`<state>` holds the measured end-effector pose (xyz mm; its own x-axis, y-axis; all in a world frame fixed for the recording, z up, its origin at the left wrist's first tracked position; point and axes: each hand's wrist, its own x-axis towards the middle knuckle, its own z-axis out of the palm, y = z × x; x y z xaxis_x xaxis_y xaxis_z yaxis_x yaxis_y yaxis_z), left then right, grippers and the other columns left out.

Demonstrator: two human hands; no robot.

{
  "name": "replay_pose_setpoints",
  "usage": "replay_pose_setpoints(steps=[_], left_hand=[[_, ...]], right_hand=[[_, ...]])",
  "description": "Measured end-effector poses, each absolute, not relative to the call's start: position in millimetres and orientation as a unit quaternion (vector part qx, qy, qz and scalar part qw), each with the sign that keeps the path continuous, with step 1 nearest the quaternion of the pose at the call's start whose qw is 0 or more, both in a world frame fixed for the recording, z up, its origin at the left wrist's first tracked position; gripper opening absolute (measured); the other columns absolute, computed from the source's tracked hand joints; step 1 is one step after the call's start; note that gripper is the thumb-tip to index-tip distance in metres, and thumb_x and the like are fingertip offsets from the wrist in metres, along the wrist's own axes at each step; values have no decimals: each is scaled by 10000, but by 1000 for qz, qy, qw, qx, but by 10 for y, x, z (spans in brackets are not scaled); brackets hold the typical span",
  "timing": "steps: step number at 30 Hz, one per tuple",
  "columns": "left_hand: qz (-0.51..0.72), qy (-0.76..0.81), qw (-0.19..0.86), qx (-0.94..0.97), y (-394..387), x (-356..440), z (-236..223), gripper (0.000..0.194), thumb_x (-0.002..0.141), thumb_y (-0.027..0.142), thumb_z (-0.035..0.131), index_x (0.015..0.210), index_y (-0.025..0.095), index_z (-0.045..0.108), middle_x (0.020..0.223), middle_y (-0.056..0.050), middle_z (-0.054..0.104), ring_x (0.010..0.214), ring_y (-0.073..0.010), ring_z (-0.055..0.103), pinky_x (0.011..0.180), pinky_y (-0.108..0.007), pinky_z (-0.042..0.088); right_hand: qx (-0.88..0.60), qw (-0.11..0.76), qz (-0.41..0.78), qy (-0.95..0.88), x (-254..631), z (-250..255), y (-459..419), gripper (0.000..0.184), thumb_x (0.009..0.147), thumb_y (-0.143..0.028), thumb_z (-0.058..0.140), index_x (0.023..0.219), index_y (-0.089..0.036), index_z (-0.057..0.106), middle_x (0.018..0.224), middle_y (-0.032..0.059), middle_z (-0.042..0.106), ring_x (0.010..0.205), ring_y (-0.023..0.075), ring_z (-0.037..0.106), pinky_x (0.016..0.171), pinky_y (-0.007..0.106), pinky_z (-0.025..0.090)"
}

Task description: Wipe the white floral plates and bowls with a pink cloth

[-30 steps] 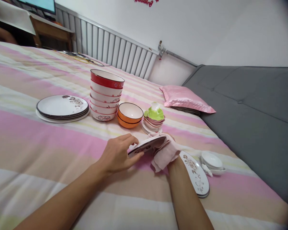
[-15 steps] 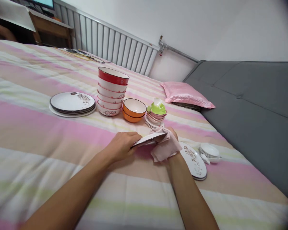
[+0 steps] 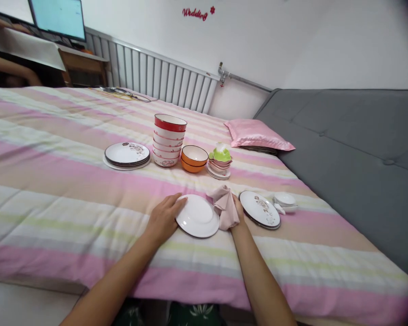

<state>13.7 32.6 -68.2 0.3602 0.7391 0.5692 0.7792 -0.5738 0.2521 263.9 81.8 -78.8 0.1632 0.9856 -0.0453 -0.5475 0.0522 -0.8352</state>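
Observation:
Between my hands is a white plate (image 3: 197,216), its plain white side with a raised ring facing up. My left hand (image 3: 163,214) grips its left edge, thumb on top. My right hand (image 3: 237,212) holds a crumpled pink cloth (image 3: 225,209) against the plate's right edge; the cloth hides some of the fingers. Just right of that hand lies a small stack of dark-rimmed plates (image 3: 260,209) with a brown flower pattern. Behind the held plate stand two orange bowls (image 3: 193,166) and a pile of small dishes (image 3: 221,170) topped by a green leaf-shaped one.
A tall stack of bowls (image 3: 168,141), red-rimmed on top, stands beside more flowered plates (image 3: 127,156). Small white dishes (image 3: 285,201) lie at the right. A pink pillow (image 3: 255,133) rests by the grey headboard (image 3: 340,149). Another person's arm (image 3: 12,65) shows near the desk.
The plate was tilted nearly edge-on; now its plain white side faces up, lower near the bedspread. The cloth has gone to its right edge. The view has shifted, showing the bed's front edge.

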Motion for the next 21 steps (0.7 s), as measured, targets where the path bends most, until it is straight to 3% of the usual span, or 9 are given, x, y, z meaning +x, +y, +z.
replay_pose_setpoints(steps=[3,11,15,18,21], left_hand=[[-309,-544,21,-779,196,117,-689,450,768,150,510,1215,129,561,1251,-143,587,1139,-282,539,965,-429,461],[-269,-523,25,-809,-215,23,-705,469,815,161,407,1268,108,520,1282,-90,587,1224,-219,492,1080,-386,357],[-259,-531,44,-806,-349,43,-716,479,906,310,359,1313,84,474,1322,-124,550,1251,-246,473,1092,-435,320],[-255,-534,55,-804,-381,67,-712,506,926,380,336,1315,85,471,1335,-132,537,1262,-252,463,1093,-439,310],[-252,-532,63,-806,-382,80,-708,505,926,387,339,1322,102,467,1342,-132,530,1272,-251,453,1094,-439,300]], right_hand=[[-375,671,584,-261,2683,-796,689,160,766,-356,560,736,-210,619,629,-7,667,623,174,639,627,319,543],[-398,700,523,-279,2681,-697,239,298,782,-470,447,769,-208,589,659,23,651,624,178,616,617,361,528],[-453,693,434,-355,2563,-533,221,346,812,-501,376,829,-214,569,708,6,637,699,172,622,649,340,520],[-521,646,344,-440,2382,-443,251,348,850,-477,330,849,-216,561,755,-3,629,732,148,604,682,290,501],[-578,538,262,-556,2124,-406,263,367,902,-395,268,909,-216,588,937,29,651,920,158,591,825,310,463]])
